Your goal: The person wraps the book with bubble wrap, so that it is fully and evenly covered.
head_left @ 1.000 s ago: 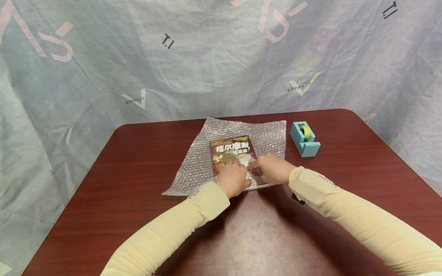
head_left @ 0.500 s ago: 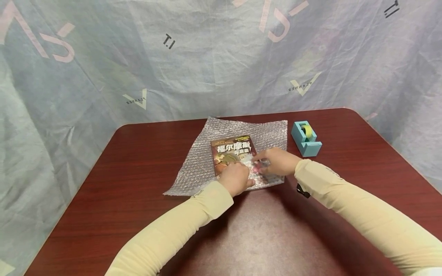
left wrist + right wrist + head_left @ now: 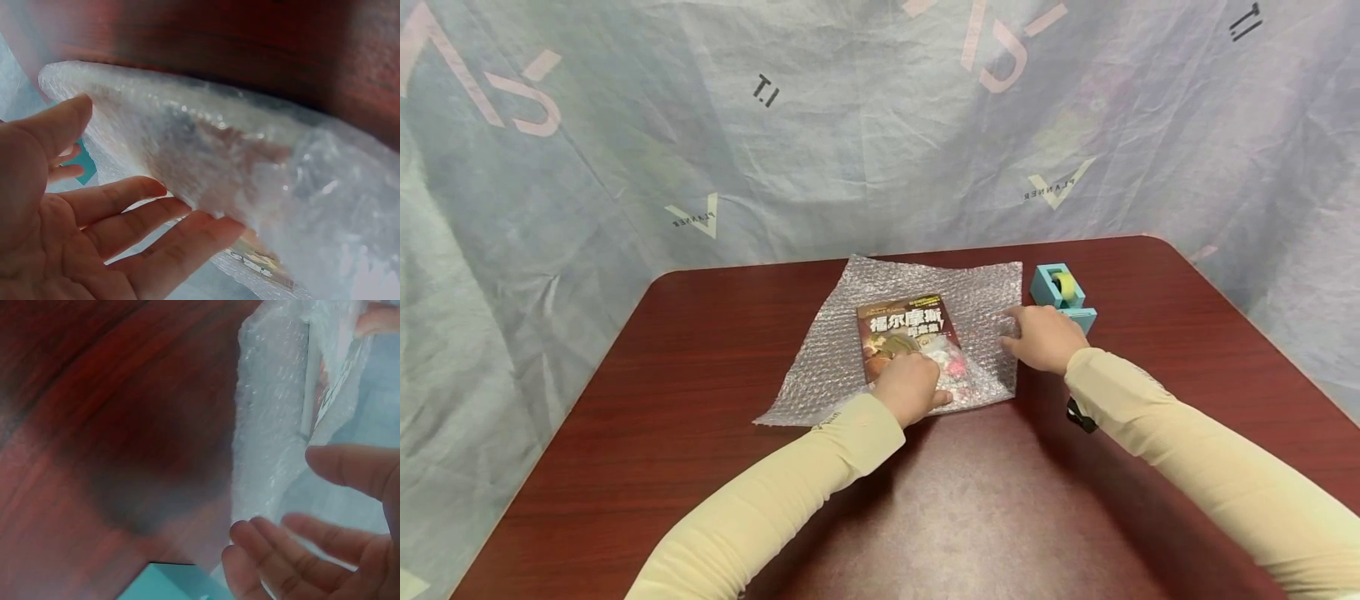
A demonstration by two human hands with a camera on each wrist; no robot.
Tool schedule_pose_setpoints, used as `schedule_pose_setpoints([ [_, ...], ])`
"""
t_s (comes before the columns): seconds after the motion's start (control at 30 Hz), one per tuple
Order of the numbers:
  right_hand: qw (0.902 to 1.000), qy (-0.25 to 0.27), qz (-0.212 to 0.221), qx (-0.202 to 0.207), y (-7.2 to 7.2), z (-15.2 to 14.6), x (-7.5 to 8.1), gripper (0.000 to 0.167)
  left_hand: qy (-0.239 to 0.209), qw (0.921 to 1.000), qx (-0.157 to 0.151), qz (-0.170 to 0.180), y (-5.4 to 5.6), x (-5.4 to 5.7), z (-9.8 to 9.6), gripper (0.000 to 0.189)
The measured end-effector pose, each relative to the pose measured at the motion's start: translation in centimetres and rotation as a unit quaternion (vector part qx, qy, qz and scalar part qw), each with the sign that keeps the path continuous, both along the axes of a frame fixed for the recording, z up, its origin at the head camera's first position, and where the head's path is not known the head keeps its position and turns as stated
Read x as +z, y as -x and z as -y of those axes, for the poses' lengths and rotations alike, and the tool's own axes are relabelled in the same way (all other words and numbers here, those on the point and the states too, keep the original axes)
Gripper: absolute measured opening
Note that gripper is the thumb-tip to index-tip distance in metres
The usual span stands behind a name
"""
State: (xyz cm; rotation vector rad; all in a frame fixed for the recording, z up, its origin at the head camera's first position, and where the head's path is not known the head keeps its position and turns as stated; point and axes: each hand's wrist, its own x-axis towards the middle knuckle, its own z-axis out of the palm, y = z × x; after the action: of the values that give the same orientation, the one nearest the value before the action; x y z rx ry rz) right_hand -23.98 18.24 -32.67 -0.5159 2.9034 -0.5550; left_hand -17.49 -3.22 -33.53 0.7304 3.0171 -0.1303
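Book (image 3: 898, 322) lies face up on bubble wrap (image 3: 820, 358), its near end covered

Nearest, the yellow-sleeved left hand (image 3: 908, 387) rests its relaxed fingers on the wrap folded over the book's near end; it grasps nothing. Under that flap lies the lower cover, blurred through the bubbles. The book sits flat on the sheet, mid-table (image 3: 700, 367): its Chinese title is at the far end, so its top points away from the person, and its long axis runs near to far, the far end leaning slightly left.

The book looks fairly light and stiff, with a smooth, perhaps slippery cover; best hold is likely by its long sides. The wrap seems nearly weightless, soft and springy; it should be pinched at an edge, gently, to spare the bubbles.

To the right, the right hand (image 3: 1045, 337) hangs over the sheet's right edge, empty, fingers loosely spread; contact is unclear. Just beyond stands a teal tape dispenser (image 3: 1043, 285) with a yellow roll (image 3: 1065, 286), before the printed cloth backdrop (image 3: 880, 150).
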Motion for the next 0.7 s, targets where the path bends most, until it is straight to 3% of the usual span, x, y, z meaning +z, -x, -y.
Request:
schedule_pose_setpoints([
  [0.37, 0.9975, -0.008, 0.061, -0.034, 0.8, -1.2, -0.8, 0.076, 0.009, 0.9999, 0.003, 0.006, 0.1, -0.2, -0.3, 0.038],
  [0.63, 0.9970, 0.022, 0.066, -0.034, 1.0, -1.0, -1.4, 0.072, 0.017, 0.9998, 0.005, 0.005, 0.1, -0.1, -0.4, 0.037],
  [0.7, 0.9964, 0.034, 0.067, -0.038, 1.2, -0.7, -1.6, 0.060, 0.018, 0.9998, 0.006, 0.007, 0.1, -0.1, -0.4, 0.037],
])
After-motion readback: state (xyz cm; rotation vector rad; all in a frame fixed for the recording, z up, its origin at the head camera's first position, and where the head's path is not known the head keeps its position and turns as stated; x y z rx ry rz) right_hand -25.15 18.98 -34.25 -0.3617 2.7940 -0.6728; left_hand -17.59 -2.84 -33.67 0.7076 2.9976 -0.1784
